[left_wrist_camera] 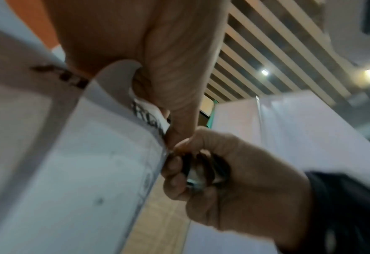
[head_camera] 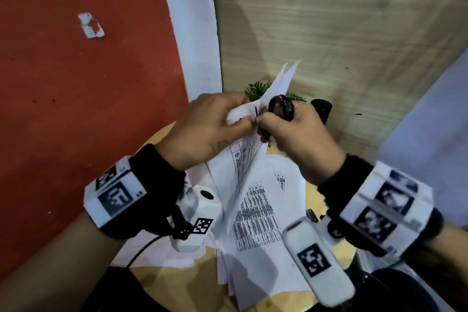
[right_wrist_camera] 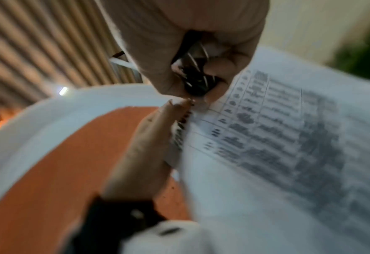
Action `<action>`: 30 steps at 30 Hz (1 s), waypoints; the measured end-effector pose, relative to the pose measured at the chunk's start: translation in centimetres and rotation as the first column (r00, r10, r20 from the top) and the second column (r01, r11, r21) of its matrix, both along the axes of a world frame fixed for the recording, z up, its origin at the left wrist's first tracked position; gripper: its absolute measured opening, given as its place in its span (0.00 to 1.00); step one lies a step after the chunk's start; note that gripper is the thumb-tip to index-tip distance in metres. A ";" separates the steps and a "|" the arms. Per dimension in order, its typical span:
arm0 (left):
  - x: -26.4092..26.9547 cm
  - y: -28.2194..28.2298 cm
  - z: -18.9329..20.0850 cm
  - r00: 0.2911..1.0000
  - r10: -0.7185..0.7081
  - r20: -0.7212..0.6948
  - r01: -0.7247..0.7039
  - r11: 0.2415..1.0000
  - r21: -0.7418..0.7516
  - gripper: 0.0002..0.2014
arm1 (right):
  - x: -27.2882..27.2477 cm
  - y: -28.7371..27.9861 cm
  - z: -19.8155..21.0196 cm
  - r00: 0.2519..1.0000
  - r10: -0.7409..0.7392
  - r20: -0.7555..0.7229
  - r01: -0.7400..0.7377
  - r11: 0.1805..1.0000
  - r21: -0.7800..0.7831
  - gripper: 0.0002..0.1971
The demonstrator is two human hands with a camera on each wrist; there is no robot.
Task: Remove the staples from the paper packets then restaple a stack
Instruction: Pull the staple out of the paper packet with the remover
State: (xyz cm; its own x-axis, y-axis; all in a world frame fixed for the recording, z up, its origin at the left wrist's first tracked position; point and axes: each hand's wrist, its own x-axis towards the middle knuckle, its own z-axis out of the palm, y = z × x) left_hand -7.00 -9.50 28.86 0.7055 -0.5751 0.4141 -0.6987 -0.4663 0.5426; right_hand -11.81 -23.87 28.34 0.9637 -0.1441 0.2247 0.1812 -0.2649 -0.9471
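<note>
Here our left hand (head_camera: pixel 202 126) pinches the packet (head_camera: pixel 243 164); right hand (head_camera: pixel 296 134), at three o'clock, grips the remover (head_camera: pixel 281 106); a yank could tear the corner.

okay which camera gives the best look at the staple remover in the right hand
The right wrist view: the staple remover shows its dark body and metal claws at the paper packet. The head view shows only its top; the left wrist view shows it blurred behind fingers.

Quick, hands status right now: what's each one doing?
Left hand: pinches the corner of the paper packet, held up off the table.
Right hand: grips the black staple remover, its tip at the pinched corner.
</note>
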 end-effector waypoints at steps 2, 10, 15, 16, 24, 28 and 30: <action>0.8 0.3 0.0 0.992 -0.059 -0.114 0.048 0.994 -0.095 0.18 | 0.0 0.2 -0.8 0.979 -0.042 0.198 0.072 0.987 -0.146 0.09; 2.1 3.0 -0.3 0.999 0.021 -0.027 -0.022 1.000 -0.011 0.11 | 1.5 -2.8 -4.2 0.953 -0.191 0.236 0.274 0.873 -0.403 0.14; 2.4 3.6 0.8 1.000 -0.009 0.027 0.007 0.998 0.055 0.18 | 1.7 -3.7 -5.9 0.949 -0.316 0.000 0.205 0.615 -0.762 0.08; 2.4 3.7 1.0 0.999 -0.022 0.031 0.020 0.998 0.067 0.20 | 1.9 -3.8 -6.0 0.949 -0.314 -0.031 0.170 0.591 -0.788 0.07; 2.6 5.9 3.4 0.987 -0.137 -0.083 0.143 0.987 0.075 0.16 | 5.3 -5.1 -6.0 0.980 -0.010 -0.197 0.008 1.000 -0.011 0.23; 3.0 7.4 4.4 0.981 -0.144 -0.131 0.147 0.989 0.011 0.06 | 6.1 -4.1 -5.2 0.920 0.265 -0.289 -0.141 0.912 0.386 0.08; 3.4 8.0 4.4 0.986 -0.110 -0.125 0.107 0.994 -0.032 0.06 | 6.4 -3.4 -5.2 0.910 0.287 -0.299 -0.176 0.921 0.348 0.09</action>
State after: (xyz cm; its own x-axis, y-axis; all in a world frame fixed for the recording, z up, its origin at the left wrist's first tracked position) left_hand -3.57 -1.51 33.28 0.6870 -0.6416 0.3413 -0.6696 -0.3764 0.6403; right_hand -5.41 -27.23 23.14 0.9867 0.0847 -0.1389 -0.1440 0.0583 -0.9879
